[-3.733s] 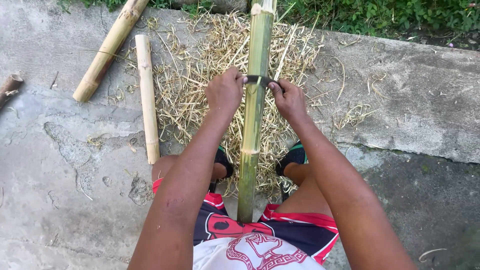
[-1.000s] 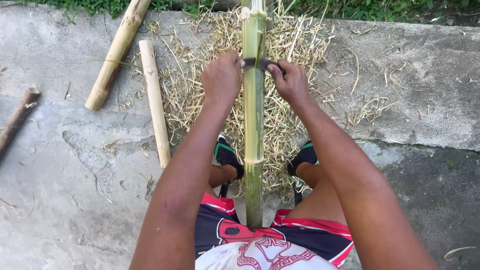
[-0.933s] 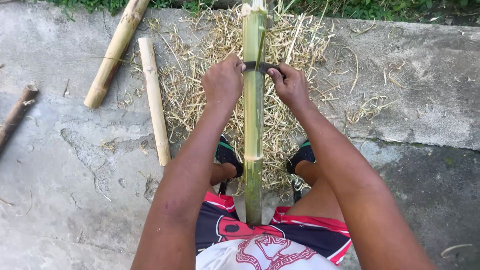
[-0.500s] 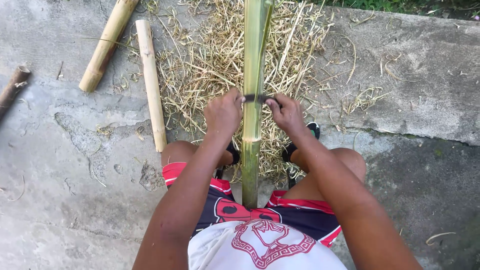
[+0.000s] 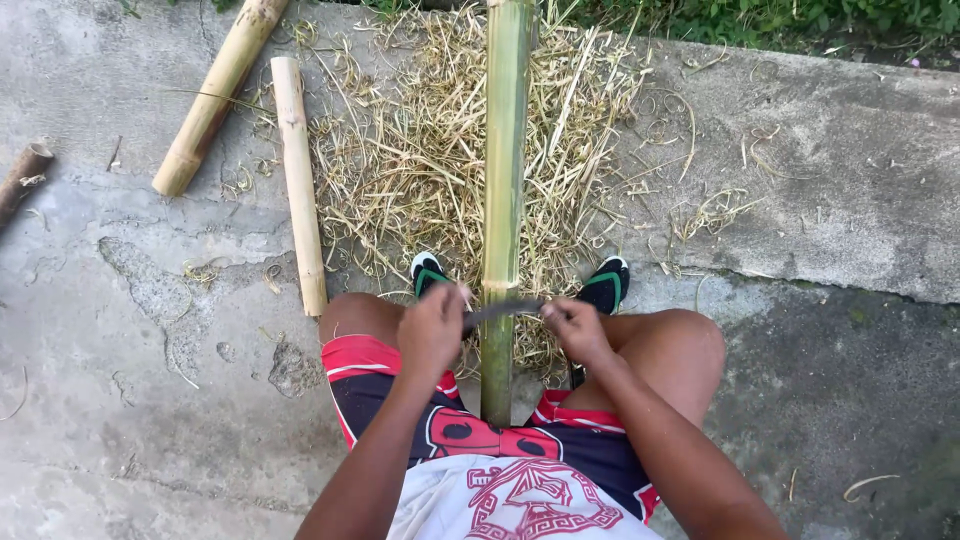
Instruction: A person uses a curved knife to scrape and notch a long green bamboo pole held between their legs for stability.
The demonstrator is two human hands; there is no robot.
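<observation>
Two hands worked one tool: the left hand (image 5: 432, 328) and the right hand (image 5: 577, 328) each closed its grip around one end of a dark curved blade (image 5: 503, 309), which lay crosswise over a long green bamboo pole (image 5: 503, 180). Holding the blade at both ends let it sit square across the stalk, with the pull shared evenly on either side. The pole ran straight away from the grip toward the grass (image 5: 760, 20) at the far edge, and its near end passed under the blade and down between the thighs, against the red and dark shorts (image 5: 450, 430), which seemed to pin it so it could not roll. Just beyond the grip, the two black and green shoes (image 5: 608, 283) sat on either side of the pole, bracing the seated person. Farther beyond them, a bed of pale dry shavings (image 5: 400, 170) spread over the concrete ground (image 5: 120, 350) around the stalk. Off to the left of the grip, well apart from it, lay a short pale bamboo piece (image 5: 298, 180), a thicker yellow-brown one (image 5: 215, 95) and a dark stub of wood (image 5: 22, 178), set out of the way of the arms.
</observation>
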